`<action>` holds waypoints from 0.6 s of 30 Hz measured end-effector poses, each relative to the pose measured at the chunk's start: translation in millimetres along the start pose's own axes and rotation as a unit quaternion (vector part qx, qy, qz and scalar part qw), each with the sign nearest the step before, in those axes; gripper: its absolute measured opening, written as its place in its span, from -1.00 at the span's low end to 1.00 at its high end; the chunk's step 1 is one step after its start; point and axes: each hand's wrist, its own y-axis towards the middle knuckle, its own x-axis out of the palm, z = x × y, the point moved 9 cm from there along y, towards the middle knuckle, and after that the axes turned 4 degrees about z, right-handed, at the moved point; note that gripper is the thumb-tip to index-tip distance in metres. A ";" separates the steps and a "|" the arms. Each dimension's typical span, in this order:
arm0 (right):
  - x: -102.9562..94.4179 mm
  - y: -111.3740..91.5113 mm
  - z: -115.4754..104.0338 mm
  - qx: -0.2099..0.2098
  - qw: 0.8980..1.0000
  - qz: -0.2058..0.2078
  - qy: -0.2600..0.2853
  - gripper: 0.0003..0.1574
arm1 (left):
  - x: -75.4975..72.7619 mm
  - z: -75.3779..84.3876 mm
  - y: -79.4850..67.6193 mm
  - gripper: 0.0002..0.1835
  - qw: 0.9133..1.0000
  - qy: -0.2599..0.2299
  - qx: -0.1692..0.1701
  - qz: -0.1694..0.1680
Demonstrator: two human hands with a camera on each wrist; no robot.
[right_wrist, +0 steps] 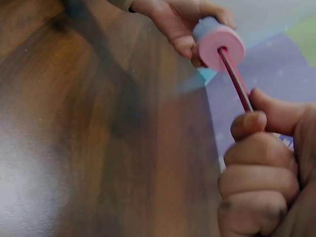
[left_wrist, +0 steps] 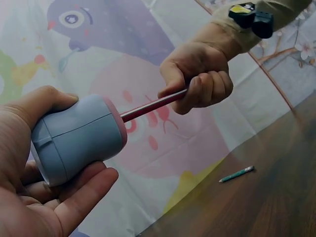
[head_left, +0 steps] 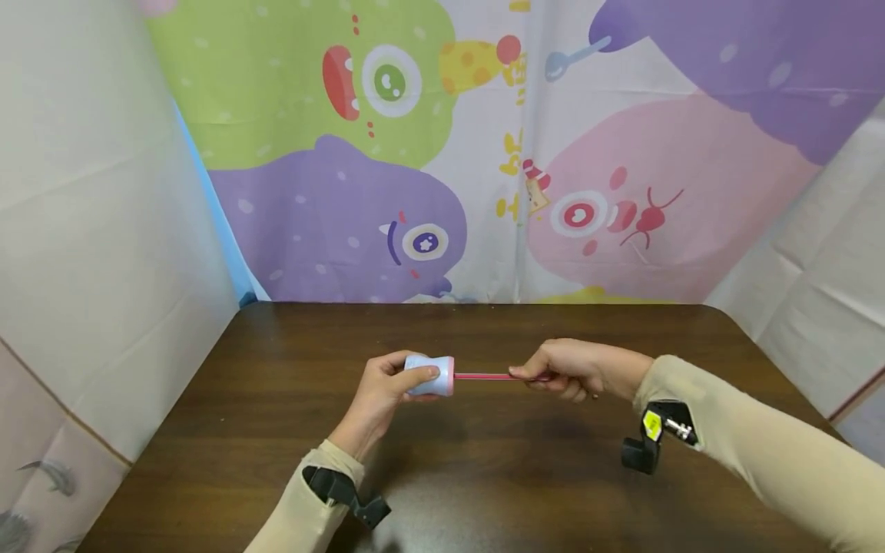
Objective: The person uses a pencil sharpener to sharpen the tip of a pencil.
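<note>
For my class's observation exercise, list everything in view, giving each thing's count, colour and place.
Sharpener, apparently: 1, pale blue with pink end, in the left hand
Red pencil: 1, red with pale stripe, running into the pink end
Green pencil: 1, mostly green, lying on the table
Table: 1, dark brown, beneath the hands
Cartoon cloth: 1, multicoloured, behind the table
Side sheets: 2, mostly white, left and right
Wrist devices: 2, mainly black, one per wrist
Sleeves: 2, beige, on both forearms
Left hand: 1, bare, holding the sharpener
Right hand: 1, bare, gripping the red pencil
</note>
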 end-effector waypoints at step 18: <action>0.7 -56.4 -55.1 -0.426 0.756 0.306 -0.391 -0.66 | -5.9 8.4 2.3 -0.93 1.000 -0.007 0.019 0.008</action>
